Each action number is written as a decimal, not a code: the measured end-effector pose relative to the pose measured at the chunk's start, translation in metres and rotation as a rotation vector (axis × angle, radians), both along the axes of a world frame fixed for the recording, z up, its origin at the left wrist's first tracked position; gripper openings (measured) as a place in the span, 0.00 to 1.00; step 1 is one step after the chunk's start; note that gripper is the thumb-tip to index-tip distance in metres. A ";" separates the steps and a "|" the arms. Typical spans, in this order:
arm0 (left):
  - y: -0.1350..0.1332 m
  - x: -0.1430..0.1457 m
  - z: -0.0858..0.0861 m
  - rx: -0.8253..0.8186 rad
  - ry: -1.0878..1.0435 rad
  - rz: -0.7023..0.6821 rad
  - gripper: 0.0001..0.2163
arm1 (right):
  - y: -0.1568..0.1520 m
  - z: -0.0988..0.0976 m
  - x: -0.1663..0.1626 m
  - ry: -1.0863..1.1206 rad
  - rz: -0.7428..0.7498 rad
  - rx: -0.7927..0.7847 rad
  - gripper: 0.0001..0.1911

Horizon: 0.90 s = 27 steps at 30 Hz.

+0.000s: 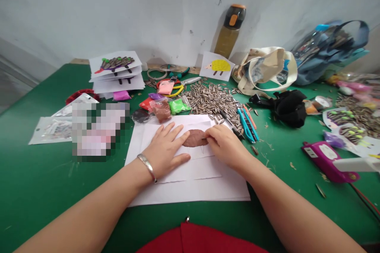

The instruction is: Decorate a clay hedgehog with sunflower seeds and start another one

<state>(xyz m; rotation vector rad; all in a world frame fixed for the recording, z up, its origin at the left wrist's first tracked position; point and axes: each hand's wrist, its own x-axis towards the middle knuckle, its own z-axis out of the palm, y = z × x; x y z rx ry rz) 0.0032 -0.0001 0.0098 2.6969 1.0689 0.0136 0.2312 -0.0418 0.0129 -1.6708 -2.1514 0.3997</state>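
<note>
A flat oval of brown modelling clay (193, 138) lies on a small sheet of white paper (190, 168), with pencil lines showing just below it. My left hand (166, 150) rests flat on the paper with fingers spread, its fingertips at the clay's left edge. At the clay's right end, my right hand (221, 142) is closed in a pinch. Between its fingertips pokes the thin tip of what looks like a sunflower seed, touching the clay; most of it is hidden. Beyond the paper is a heap of sunflower seeds (210, 97).
Bags of coloured clay (179, 105), pens and a blue cutter (246, 124) lie behind the paper. Finished hedgehog pictures (115, 67) are stacked back left. A bottle (230, 31) and cloth bag (267, 71) stand by the wall; a magenta device (328, 162) sits right.
</note>
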 end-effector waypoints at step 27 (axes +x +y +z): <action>-0.001 0.000 0.003 -0.020 -0.006 -0.001 0.30 | 0.012 -0.012 0.014 0.090 -0.158 0.082 0.11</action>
